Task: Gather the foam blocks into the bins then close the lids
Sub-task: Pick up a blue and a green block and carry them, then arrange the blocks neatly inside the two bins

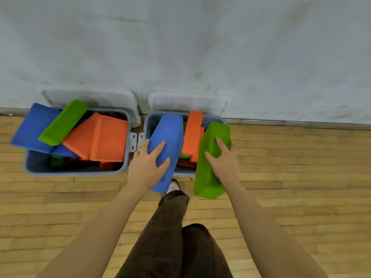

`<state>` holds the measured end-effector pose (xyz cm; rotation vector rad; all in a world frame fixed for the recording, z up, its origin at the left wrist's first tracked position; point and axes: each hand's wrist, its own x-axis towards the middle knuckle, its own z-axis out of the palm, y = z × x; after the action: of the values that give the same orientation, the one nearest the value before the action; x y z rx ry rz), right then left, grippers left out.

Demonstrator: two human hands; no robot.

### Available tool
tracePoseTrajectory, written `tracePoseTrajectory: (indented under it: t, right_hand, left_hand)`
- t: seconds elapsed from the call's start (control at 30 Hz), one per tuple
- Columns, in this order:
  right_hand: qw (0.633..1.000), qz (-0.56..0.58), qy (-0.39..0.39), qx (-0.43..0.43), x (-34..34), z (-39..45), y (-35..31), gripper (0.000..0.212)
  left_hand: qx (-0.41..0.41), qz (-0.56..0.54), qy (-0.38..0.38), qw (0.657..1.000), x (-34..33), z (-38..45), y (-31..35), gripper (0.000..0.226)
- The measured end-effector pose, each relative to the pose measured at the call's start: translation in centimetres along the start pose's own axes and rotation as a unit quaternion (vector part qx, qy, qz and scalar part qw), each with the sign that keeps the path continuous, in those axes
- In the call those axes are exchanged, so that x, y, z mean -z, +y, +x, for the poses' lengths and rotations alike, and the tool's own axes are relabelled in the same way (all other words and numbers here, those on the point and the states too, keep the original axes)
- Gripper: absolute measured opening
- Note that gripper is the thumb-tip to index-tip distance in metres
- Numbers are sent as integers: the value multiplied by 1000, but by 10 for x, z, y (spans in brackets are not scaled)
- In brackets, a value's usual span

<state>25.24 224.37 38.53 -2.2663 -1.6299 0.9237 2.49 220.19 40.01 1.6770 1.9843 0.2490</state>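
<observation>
From the head view, two grey bins are seen side by side against the wall, lids open behind them. The left bin point(30, 161) is filled with blue, green and orange foam blocks. Over the right bin point(147, 122), holding orange blocks, a blue block point(170, 135) is gripped by the left hand point(147, 166) and a green block point(208, 169) by the right hand point(224, 159).

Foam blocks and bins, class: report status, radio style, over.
Left hand grips blue block, right hand grips green block, both over right bin. Left bin heaped above rim. Both lids open against wall; orange block stands upright inside.
</observation>
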Motion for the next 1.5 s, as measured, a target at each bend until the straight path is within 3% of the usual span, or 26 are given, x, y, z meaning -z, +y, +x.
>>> tracePoseTrajectory:
  t: [0.17, 0.5, 0.73, 0.9, 1.1, 1.17, 1.27, 1.5]
  right_hand:
    - [999, -12, 9, -28, -13, 86, 19, 68]
    - [997, 8, 83, 8, -59, 190, 122, 63]
    - [994, 15, 83, 69, -122, 232, 192, 68]
    - [981, 46, 40, 186, -163, 253, 232, 58]
    - [971, 62, 26, 231, -207, 254, 261, 49]
    - [958, 129, 36, 254, -201, 250, 253, 58]
    - [928, 121, 57, 347, -185, 251, 233, 66]
    - [886, 123, 77, 440, -166, 240, 204, 57]
  left_hand:
    - [-12, -13, 13, 1000, -58, 75, 21, 76]
    - [-61, -72, 112, 989, -222, 154, 60, 54]
    - [-101, -21, 166, 981, -338, 163, 44, 53]
    - [-123, 42, 252, 959, -384, 180, 30, 48]
    - [-166, 43, 334, 927, -404, 175, 21, 38]
    - [-187, 31, 358, 914, -399, 166, 19, 34]
    - [-213, 32, 388, 896, -383, 155, 22, 31]
    - [-248, 55, 447, 858, -345, 137, 36, 31]
